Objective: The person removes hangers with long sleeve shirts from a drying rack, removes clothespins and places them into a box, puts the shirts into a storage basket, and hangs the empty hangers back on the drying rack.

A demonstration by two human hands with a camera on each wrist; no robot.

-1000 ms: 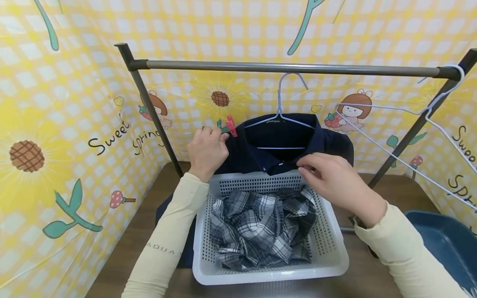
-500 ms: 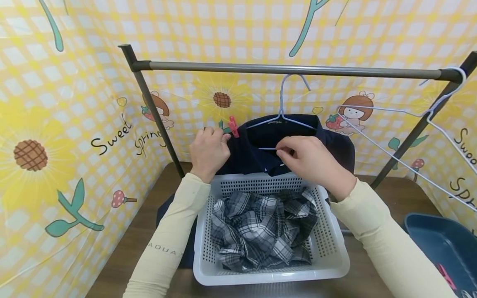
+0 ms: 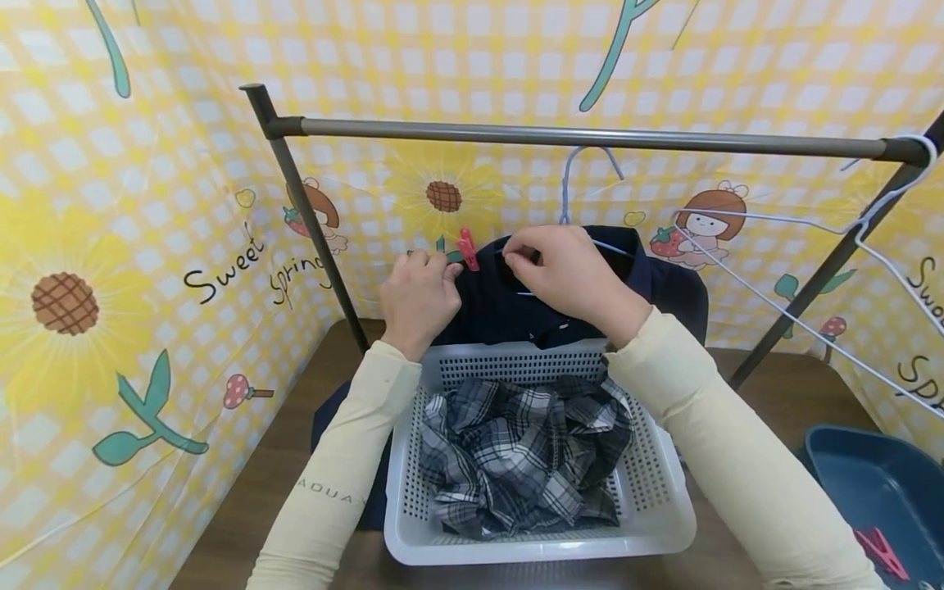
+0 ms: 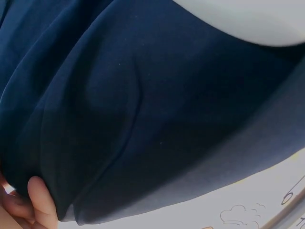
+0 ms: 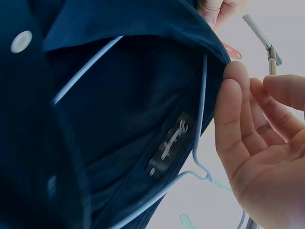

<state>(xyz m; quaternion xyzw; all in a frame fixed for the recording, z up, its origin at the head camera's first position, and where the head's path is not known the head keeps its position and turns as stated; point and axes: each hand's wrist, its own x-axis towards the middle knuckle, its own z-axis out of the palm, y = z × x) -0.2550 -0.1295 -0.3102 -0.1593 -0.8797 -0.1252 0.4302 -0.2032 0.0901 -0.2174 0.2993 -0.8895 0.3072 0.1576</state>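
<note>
Two hands attend to a navy shirt (image 3: 483,307) at 12 o'clock of a white perforated basket (image 3: 542,551) on the table (image 3: 258,483). At 9 o'clock from the collar (image 5: 202,38), the left hand (image 3: 419,305) pinches the shoulder cloth just beside a red clip (image 3: 468,248); the right hand (image 3: 568,270), fingers slightly bent and thumb apart from them, has its tips at the collar's edge, though firm contact cannot be told. The head camera alone takes in the grey plaid cloth (image 3: 516,451) heaped in the basket and a blue tray (image 3: 863,475) at 3 o'clock. Only the right wrist camera catches the white-scripted label (image 5: 169,145). Dark and plain, softly folded in the left wrist view, the shirt gapes at the neck around a pale blue hanger (image 3: 565,192), a white button (image 5: 21,42) showing.
</note>
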